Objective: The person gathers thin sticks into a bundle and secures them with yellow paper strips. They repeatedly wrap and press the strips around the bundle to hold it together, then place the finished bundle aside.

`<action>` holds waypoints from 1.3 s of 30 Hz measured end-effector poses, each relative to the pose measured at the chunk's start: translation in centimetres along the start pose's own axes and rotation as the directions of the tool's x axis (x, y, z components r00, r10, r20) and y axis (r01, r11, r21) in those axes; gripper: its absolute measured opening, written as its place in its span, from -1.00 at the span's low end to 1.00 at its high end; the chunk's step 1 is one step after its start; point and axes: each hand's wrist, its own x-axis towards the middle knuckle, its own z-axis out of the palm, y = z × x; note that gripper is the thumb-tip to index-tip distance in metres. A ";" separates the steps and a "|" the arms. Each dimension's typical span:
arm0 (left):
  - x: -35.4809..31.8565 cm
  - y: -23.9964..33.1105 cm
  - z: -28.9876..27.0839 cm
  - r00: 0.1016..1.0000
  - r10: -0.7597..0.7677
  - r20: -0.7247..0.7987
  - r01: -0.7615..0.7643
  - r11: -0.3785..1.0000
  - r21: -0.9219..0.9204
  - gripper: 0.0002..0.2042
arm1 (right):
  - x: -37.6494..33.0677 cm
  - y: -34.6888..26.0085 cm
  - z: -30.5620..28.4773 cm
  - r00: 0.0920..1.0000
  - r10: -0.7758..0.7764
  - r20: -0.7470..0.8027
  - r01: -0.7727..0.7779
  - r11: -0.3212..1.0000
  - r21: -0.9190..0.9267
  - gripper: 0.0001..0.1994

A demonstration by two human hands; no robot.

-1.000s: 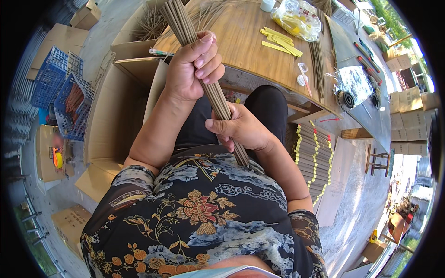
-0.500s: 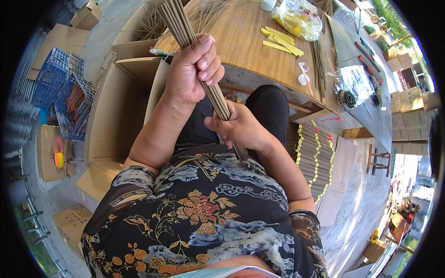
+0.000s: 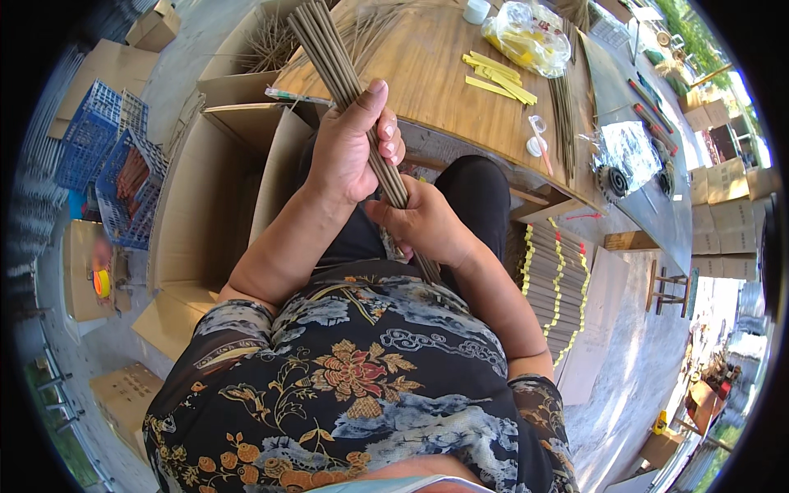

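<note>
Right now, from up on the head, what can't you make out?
Sticks, head view: the left grip and right grip cover parts of their length; overlap prevents counting.
Bag, head view: yellow shows through, but crinkled plastic hides the contents' shape.
Clear wrap, head view: glare and creases hide whatever lies beneath.
Far-right clutter, head view: too small and bent near the rim.

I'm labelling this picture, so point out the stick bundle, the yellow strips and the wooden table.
Stick bundle [image 3: 331, 59]: head view, upper stretch.
Yellow strips [image 3: 503, 76]: head view, pile's middle.
Wooden table [image 3: 427, 70]: head view, bare top.
</note>
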 end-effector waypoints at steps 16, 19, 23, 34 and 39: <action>1.2 0.5 -1.7 0.982 0.150 -0.117 -0.139 0.986 0.096 -0.67 | 1.3 -0.5 0.2 0.762 -0.517 -0.390 0.181 0.748 -0.638 -0.77; 1.3 0.5 -2.1 0.983 0.137 -0.124 -0.127 0.988 0.083 -0.67 | 1.7 -0.8 0.1 0.804 -0.468 -0.367 0.160 0.765 -0.624 -0.76; 1.7 0.2 -2.9 0.985 0.109 -0.133 -0.100 0.993 0.067 -0.68 | 2.5 -0.9 -0.3 0.893 -0.250 -0.374 0.049 0.880 -0.472 -0.75; 2.5 0.6 -4.6 0.991 0.057 -0.125 -0.046 0.995 0.092 -0.66 | 4.3 -1.0 -1.0 0.939 -0.151 -0.309 0.040 0.940 -0.337 -0.78; 3.3 1.6 -5.8 0.985 0.074 -0.155 -0.081 0.996 -0.039 -0.69 | 4.2 -2.2 -1.7 0.967 -0.089 -0.239 -0.021 0.906 -0.424 -0.80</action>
